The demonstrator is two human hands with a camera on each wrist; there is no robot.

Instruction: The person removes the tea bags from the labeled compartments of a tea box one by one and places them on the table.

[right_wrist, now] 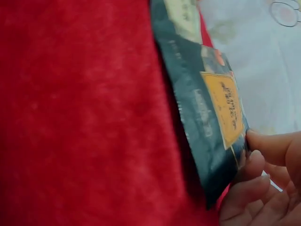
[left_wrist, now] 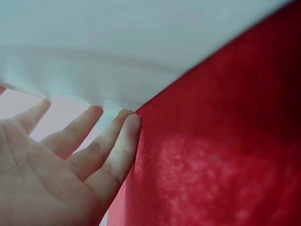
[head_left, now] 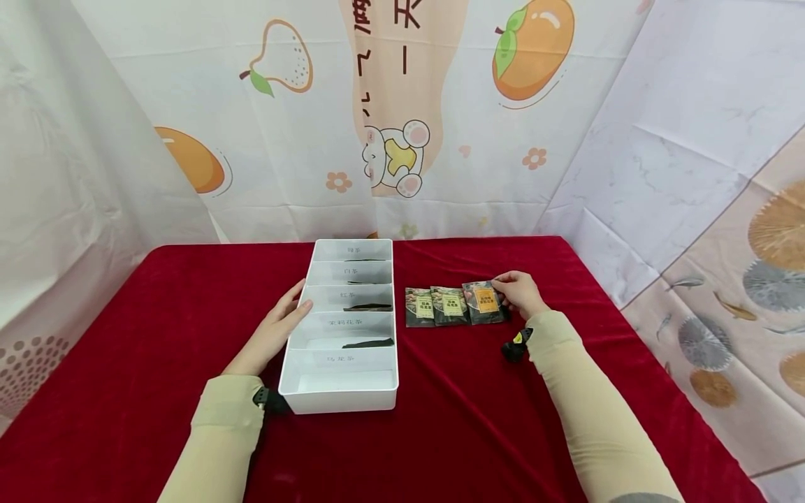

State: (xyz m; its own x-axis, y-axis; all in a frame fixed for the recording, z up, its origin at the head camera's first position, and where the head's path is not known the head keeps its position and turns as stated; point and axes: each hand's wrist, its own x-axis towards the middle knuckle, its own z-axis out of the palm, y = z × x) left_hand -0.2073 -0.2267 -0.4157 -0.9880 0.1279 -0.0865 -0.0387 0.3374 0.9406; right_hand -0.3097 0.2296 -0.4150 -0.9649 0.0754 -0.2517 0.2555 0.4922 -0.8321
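My right hand (head_left: 520,292) pinches the upper right corner of a dark tea packet with an orange label (head_left: 483,303). In the right wrist view, thumb and fingers hold that packet (right_wrist: 221,108) by its edge. Left of it on the cloth lie two similar packets with yellow-green labels, the middle packet (head_left: 450,307) and the leftmost packet (head_left: 418,307). My left hand (head_left: 272,331) rests against the left side of a long white divided box (head_left: 342,402). The left wrist view has these outstretched fingers (left_wrist: 124,141) touching the box's wall (left_wrist: 108,70).
Compartments with written labels run front to back in the box. Dark packets show in several of them, such as one dark packet (head_left: 368,343) near the front; the foremost compartment's white floor (head_left: 342,381) is bare. Red cloth (head_left: 465,419) covers the table, and a printed curtain (head_left: 302,168) hangs behind.
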